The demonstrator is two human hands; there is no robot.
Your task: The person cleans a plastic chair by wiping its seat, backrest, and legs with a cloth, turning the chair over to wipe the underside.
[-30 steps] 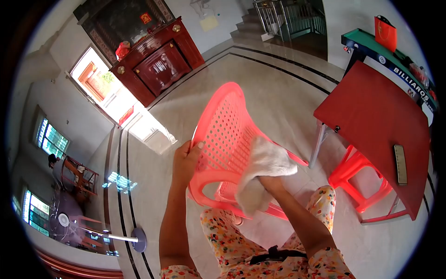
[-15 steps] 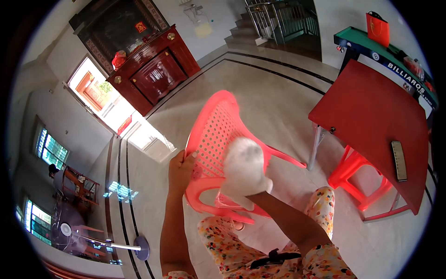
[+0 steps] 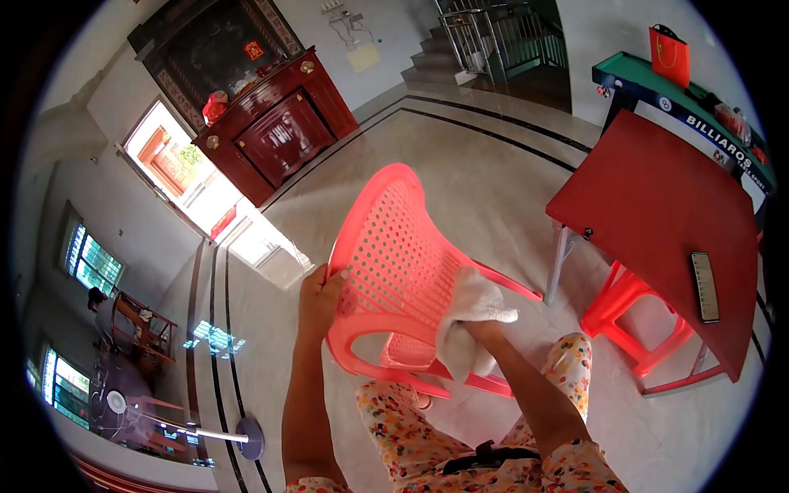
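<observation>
A pink plastic chair (image 3: 394,246) with a perforated backrest stands tilted in front of me. My left hand (image 3: 320,297) is closed around the left edge of its backrest. My right hand (image 3: 483,330) is mostly covered by a white cloth (image 3: 472,300), which it holds against the lower right part of the backrest. Part of the cloth hangs down below the hand. The fingers under the cloth are hidden.
To the right stands a red table (image 3: 657,197) with a phone (image 3: 704,286) on it and a red stool (image 3: 633,316) beneath. Behind it is a billiards table (image 3: 625,67). A standing fan (image 3: 250,438) and a seated person (image 3: 103,312) are at left.
My right hand has moved the white cloth right and down across the backrest, uncovering its middle. My left hand keeps its grip on the chair's edge.
</observation>
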